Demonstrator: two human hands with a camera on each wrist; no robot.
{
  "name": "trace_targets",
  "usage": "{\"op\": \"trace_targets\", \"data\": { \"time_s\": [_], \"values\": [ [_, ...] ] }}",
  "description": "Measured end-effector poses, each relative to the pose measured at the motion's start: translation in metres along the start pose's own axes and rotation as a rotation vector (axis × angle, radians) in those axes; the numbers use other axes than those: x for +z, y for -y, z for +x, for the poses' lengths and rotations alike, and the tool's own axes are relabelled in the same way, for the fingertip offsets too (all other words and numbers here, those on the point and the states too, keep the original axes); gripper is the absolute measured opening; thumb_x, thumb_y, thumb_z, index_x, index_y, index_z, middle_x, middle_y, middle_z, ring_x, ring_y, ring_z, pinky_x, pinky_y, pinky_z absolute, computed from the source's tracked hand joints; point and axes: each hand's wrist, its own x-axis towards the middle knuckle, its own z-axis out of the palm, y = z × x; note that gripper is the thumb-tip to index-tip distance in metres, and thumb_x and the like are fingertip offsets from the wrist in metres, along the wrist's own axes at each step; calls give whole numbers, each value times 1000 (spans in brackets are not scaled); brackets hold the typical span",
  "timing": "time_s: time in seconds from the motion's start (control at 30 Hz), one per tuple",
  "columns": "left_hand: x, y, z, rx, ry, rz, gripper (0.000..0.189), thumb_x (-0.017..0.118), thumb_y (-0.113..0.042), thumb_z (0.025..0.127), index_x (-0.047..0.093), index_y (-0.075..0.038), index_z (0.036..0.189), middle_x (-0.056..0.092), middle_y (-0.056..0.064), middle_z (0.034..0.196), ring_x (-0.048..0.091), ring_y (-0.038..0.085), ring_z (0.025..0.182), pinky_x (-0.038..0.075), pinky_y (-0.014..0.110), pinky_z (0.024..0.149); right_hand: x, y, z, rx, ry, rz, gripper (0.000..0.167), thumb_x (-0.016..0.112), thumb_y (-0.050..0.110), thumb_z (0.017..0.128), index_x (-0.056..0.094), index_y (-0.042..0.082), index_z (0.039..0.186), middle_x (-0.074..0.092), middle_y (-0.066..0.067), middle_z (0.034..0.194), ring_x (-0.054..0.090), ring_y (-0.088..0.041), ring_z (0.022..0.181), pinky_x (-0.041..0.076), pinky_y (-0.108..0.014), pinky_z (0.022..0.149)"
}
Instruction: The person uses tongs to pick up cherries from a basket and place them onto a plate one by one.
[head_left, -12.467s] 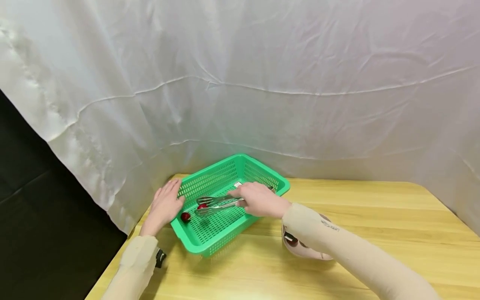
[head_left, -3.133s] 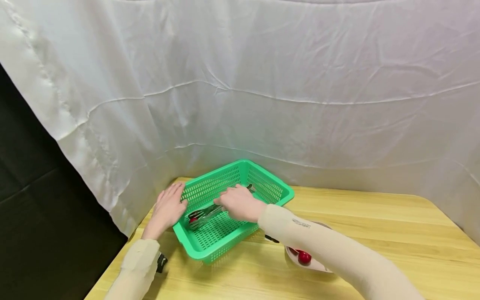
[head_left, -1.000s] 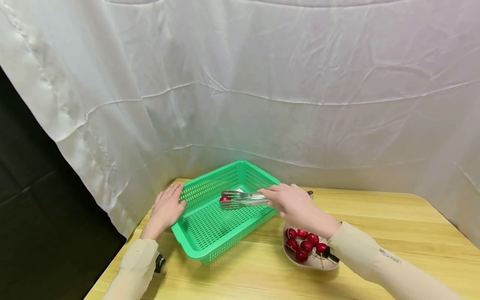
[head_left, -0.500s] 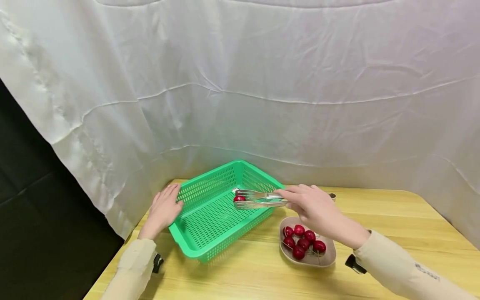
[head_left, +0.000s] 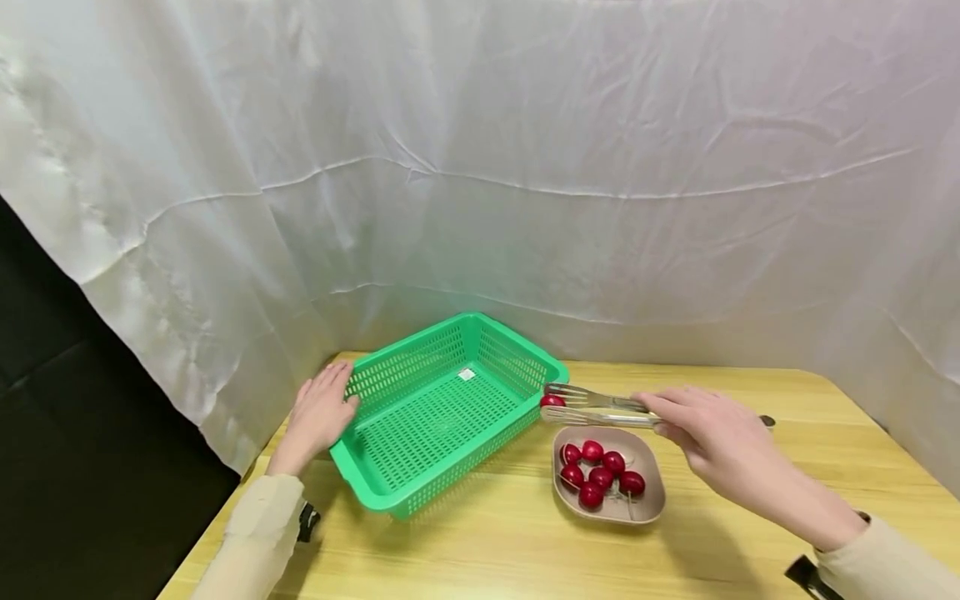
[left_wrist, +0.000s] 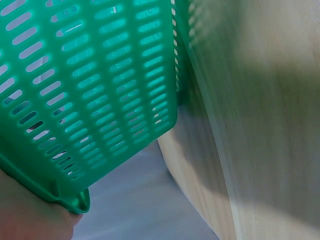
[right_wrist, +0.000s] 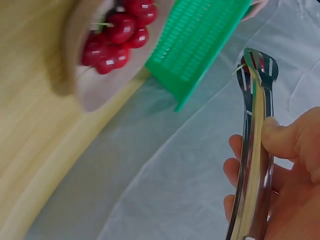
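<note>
My right hand [head_left: 723, 450] grips metal tongs [right_wrist: 256, 170], thumb on one side and fingers on the other. A red cherry [head_left: 552, 401] sits between the tong heads, just off the right corner of a green slotted basket [head_left: 453, 467]; in the right wrist view the heads partly cover it. Below the tongs stands a pinkish square bowl [head_left: 649, 475] with several red cherries [head_left: 602, 477], some with stems. My left hand [head_left: 318, 414] rests on the basket's left rim, its fingers fairly straight; the left wrist view shows only a piece of that hand [left_wrist: 30, 215].
A small white label [head_left: 467, 374] lies on the basket floor. The wooden table [head_left: 495, 533] holds basket and bowl. A pale curtain [head_left: 525, 250] hangs behind, and a dark panel [head_left: 82, 433] stands at the left.
Earlier the tongs reached into the basket. Since then they have taken a cherry from it, moved right and come out beyond the basket's right corner. The left hand stays at the rim.
</note>
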Motion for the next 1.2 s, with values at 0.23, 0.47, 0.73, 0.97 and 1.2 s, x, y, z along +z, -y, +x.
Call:
{"op": "trace_targets", "data": {
  "time_s": [0.23, 0.47, 0.73, 0.97, 1.2],
  "values": [
    [-1, -1, 0, -3, 1, 4, 59, 44, -20, 99, 29, 7, 150, 27, 28, 155, 20, 46, 143, 9, 63, 113, 4, -12, -31, 30, 70, -62, 46, 79, 7, 77, 71, 12, 122, 71, 2, 105, 65, -19, 87, 50, -44, 69],
    [-3, -1, 0, 2, -2, -15, 59, 44, -19, 99, 29, 7, 150, 26, 28, 155, 19, 46, 143, 9, 63, 113, 15, -20, -48, 28, 52, -91, 46, 80, 9, 74, 72, 11, 119, 72, 0, 104, 67, -21, 90, 48, -41, 65],
    [1, 2, 0, 0, 11, -12, 61, 44, -20, 99, 27, 7, 151, 24, 28, 156, 17, 46, 144, 7, 63, 114, 19, -22, -59, 65, 126, -91, 50, 80, 11, 77, 69, 12, 125, 70, 1, 109, 66, -22, 95, 49, -43, 70],
    [1, 2, 1, 4, 7, -13, 60, 45, -20, 99, 29, 8, 150, 25, 29, 155, 18, 47, 143, 8, 63, 113, 15, -24, -62, 92, 99, -93, 50, 79, 11, 78, 68, 11, 126, 71, -2, 109, 67, -24, 90, 48, -42, 64],
    [0, 3, 1, -1, 18, -21, 60, 44, -20, 100, 28, 7, 151, 24, 29, 155, 17, 46, 143, 7, 63, 113, 15, -23, -61, 113, 102, -83, 51, 79, 12, 78, 66, 11, 128, 70, 0, 109, 66, -24, 92, 46, -42, 67]
  ]
}}
